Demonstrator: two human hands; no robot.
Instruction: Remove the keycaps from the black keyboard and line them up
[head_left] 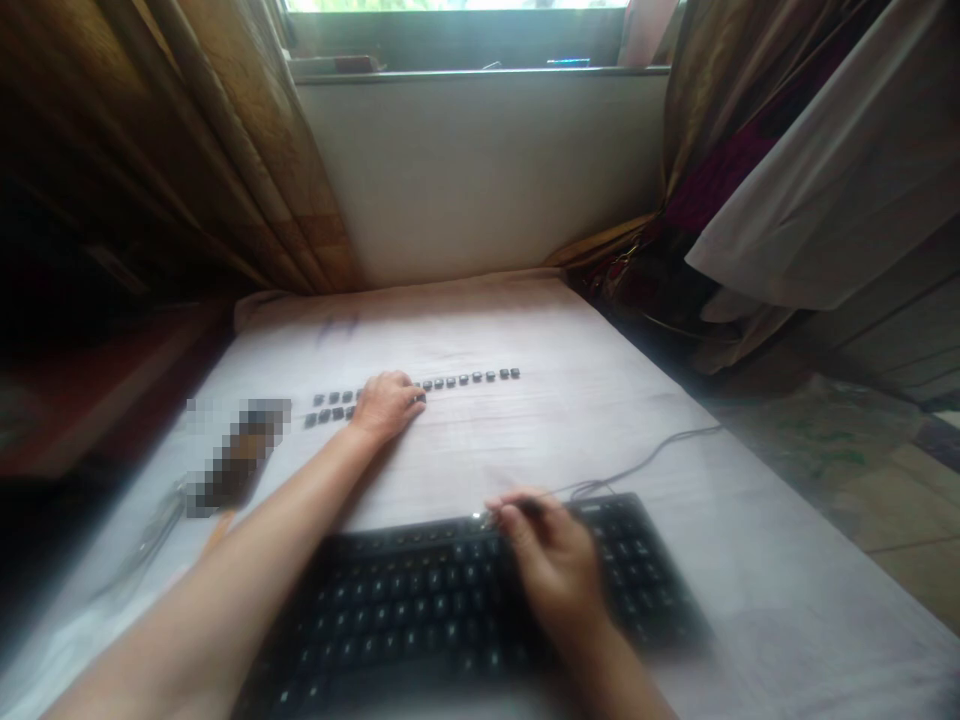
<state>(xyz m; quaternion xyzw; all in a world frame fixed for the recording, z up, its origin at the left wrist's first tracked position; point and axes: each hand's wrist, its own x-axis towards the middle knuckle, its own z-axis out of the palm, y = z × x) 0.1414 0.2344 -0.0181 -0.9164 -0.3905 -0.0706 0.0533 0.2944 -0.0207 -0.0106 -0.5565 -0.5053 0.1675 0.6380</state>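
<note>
A black keyboard (405,590) lies at the near side of the cloth-covered surface, blurred in part. Beyond it, small black keycaps (463,379) are laid out in two rows. My left hand (388,405) reaches over to the rows, with its fingers closed on a keycap (420,398) at the end of the nearer row. Above the keyboard's top edge, my right hand (559,550) is closed around a small tool with a dark handle (529,506). A shiny tip points left from its fingers; the tool's exact kind is too blurred to make out.
The keyboard's cable (645,450) runs right across the pale cloth (457,460) to its edge. At left lies a pixelated dark object (240,460), with a clear plastic bag (150,540) nearby. Curtains (225,140) hang beside the window wall; white fabric (832,190) hangs at right.
</note>
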